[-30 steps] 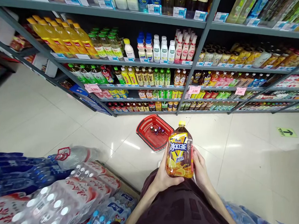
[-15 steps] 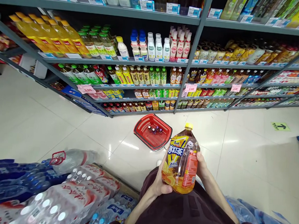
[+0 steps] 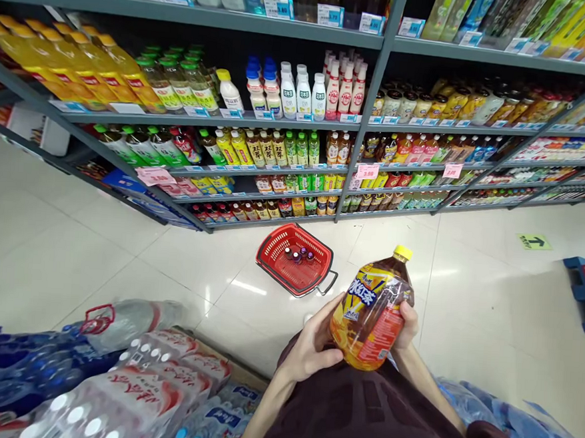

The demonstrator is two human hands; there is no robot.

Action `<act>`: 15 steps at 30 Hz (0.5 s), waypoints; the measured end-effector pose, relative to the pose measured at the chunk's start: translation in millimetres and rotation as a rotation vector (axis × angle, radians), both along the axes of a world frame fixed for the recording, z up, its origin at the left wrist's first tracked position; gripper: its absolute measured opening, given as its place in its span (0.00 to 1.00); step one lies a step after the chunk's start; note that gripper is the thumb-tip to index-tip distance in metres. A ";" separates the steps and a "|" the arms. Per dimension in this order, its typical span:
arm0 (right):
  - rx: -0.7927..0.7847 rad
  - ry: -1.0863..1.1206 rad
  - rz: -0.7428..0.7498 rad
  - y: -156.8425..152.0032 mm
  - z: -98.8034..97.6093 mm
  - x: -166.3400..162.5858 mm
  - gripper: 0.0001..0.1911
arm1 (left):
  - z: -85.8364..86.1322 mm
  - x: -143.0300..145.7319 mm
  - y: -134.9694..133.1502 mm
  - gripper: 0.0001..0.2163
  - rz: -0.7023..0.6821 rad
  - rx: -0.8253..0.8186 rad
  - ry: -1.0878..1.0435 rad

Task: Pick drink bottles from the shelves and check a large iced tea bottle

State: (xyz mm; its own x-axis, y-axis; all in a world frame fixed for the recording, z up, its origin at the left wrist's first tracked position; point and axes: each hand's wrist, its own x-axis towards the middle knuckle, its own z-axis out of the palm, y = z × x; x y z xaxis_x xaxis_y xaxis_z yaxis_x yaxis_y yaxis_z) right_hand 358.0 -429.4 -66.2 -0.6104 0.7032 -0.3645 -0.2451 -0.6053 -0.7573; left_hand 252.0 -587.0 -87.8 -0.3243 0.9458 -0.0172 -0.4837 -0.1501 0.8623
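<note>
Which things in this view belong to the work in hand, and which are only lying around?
In use:
- large clear bottle of brown drink with yellow cap, held between left hand and right hand
- probably the red plastic basket on the floor

Lying around:
- film-wrapped packs of white-capped bottles
- shelved yellow-drink bottles with orange caps
- yellow-green floor sign with black arrow

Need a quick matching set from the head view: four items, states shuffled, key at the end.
Items
1. tea bottle
2. basket
3. arrow sign
4. large clear jug

States
A. yellow-green
B. lying on its side, red handle
C. tilted, held by left hand and right hand
D. red, standing on the floor

Pairs: 1-C, 2-D, 3-A, 4-B
</note>
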 end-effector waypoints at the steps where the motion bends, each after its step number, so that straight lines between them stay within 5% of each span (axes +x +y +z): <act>1: 0.059 0.005 0.022 0.1 1.0 -1.5 0.33 | 1.7 -2.2 0.2 0.51 -0.036 0.001 -0.046; 7: 0.468 0.028 0.202 0.9 1.9 -10.8 0.49 | 17.5 -4.6 13.3 0.48 -0.032 -0.172 -0.002; 12: 0.569 -0.038 0.324 0.6 1.8 -12.0 0.50 | 16.7 -0.8 9.9 0.47 0.038 -0.265 0.207; 15: 0.601 -0.027 0.375 3.3 1.4 -12.8 0.50 | 10.2 -0.9 4.0 0.45 0.070 -0.273 0.157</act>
